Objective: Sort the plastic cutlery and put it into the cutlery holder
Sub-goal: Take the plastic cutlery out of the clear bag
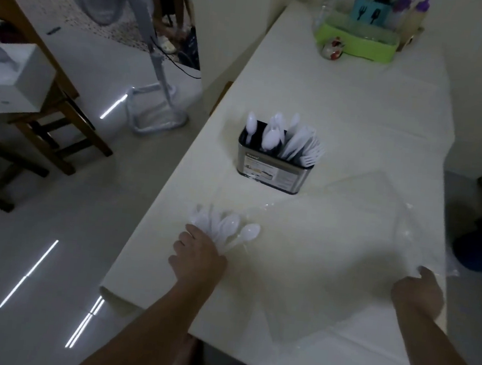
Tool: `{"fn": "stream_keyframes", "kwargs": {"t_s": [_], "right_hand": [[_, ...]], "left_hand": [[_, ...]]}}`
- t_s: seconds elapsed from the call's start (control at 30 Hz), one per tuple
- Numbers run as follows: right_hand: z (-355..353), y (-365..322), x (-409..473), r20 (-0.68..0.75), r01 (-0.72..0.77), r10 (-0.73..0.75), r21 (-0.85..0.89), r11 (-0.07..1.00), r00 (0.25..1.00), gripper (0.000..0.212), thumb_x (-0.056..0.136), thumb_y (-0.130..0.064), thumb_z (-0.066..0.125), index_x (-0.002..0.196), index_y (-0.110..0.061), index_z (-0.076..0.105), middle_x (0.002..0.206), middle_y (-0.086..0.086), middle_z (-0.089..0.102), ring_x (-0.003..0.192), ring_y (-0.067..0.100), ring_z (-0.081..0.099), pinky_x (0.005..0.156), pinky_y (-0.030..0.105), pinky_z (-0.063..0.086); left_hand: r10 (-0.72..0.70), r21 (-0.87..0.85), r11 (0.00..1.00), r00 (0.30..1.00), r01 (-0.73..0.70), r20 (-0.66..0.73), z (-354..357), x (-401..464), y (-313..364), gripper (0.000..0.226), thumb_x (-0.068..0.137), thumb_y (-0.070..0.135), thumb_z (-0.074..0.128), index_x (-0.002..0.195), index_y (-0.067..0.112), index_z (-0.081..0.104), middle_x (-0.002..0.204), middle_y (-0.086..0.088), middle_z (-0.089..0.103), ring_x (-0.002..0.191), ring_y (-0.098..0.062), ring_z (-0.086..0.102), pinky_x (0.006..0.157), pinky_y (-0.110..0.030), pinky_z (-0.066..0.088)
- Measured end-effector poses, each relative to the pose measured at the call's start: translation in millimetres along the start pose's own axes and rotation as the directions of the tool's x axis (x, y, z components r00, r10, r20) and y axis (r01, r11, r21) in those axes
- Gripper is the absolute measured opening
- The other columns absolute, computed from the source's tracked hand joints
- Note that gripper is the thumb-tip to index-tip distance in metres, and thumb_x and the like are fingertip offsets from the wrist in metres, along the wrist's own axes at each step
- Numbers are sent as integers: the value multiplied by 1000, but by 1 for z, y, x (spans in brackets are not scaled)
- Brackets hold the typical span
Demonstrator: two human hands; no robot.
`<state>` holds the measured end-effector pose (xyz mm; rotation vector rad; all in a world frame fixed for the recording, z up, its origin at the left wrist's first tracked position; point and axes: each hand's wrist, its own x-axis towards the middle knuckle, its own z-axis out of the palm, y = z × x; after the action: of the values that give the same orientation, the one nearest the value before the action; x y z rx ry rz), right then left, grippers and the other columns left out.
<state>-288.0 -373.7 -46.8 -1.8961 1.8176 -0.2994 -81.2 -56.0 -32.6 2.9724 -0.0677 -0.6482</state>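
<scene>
The left hand [198,255] is holding a bunch of white plastic spoons [225,225] in a curled grip on the white-covered desk [347,110]. The right hand [419,289] is pinching a clear plastic bag [345,254]. The steel cutlery holder [271,170], already holding spoons and forks, is standing mid-desk; its label is unreadable. Pale glossy tiles are covering the floor [45,250].

Your cutlery holder [273,168] stands upright near the middle of the bench, a dark, shiny metal box with a printed label on its near face. It holds white plastic spoons [269,136] bowl-up on its 9 o'clock side and white forks [307,154] leaning out toward 3 o'clock. At the holder's 7 o'clock, near the bench edge, a fanned bunch of white spoons [223,225] lies with bowls pointing to 12 o'clock.
</scene>
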Motion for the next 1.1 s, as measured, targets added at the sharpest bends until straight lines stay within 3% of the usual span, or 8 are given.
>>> {"fn": "stream_keyframes", "kwargs": {"t_s": [0.1,0.23,0.33,0.43,0.63,0.83,0.97,1.1], "right_hand": [[-5,-2,1,19,-28,28,-3,1000,999,53,91,-2,52,143,-7,45,129,29,55,117,44,53,99,41,42],[-9,-1,0,79,11,-8,-38,999,997,52,93,-3,50,144,-7,42,126,27,57,118,42,53,96,40,43],[-8,1,2,103,4,0,-32,999,995,55,92,-4,52,146,-10,40,126,26,57,117,39,54,93,36,43],[-7,3,2,88,-16,18,-18,1000,996,53,95,-11,49,147,-12,38,130,26,55,119,42,53,96,39,42],[-3,13,-7,39,-163,161,76,984,986,58,92,-18,57,138,9,35,130,34,51,120,49,51,100,47,42],[-3,16,-12,75,-231,226,61,971,971,45,91,-18,59,124,11,50,123,33,58,116,47,55,97,44,43],[-6,15,-9,112,-208,199,71,976,974,38,90,-14,58,126,-3,54,116,27,64,112,43,58,91,40,46],[-11,9,8,91,-126,119,85,988,989,38,93,-13,46,129,-14,54,110,19,66,105,40,61,85,40,50]], "left_hand": [[-9,66,998,1000,10,-16,2,-4,8,110,66,57,71,144,-1,21,129,-15,44,115,-32,48,87,-46,47],[52,75,996,990,-43,-131,5,-8,19,94,63,48,66,134,-5,36,127,-21,47,115,-39,45,90,-53,45],[133,96,988,983,-121,-129,5,-12,33,85,73,38,62,141,-5,33,141,-24,42,132,-42,36,103,-56,38],[259,91,965,954,-247,-154,5,-16,50,72,79,27,58,140,-3,35,144,-23,43,135,-41,36,107,-54,37],[483,180,868,871,-463,-91,8,-7,90,56,94,19,41,145,0,29,151,-20,35,143,-36,27,115,-48,28],[601,252,782,797,-569,-66,9,14,129,45,91,7,40,136,3,42,137,-15,49,128,-31,43,104,-43,37],[593,300,778,803,-553,-57,14,28,148,43,91,10,40,133,4,45,131,-14,54,117,-30,53,96,-41,43],[571,308,798,814,-519,-109,19,35,158,30,89,10,44,116,5,56,111,-16,59,99,-33,58,82,-42,49]]}}
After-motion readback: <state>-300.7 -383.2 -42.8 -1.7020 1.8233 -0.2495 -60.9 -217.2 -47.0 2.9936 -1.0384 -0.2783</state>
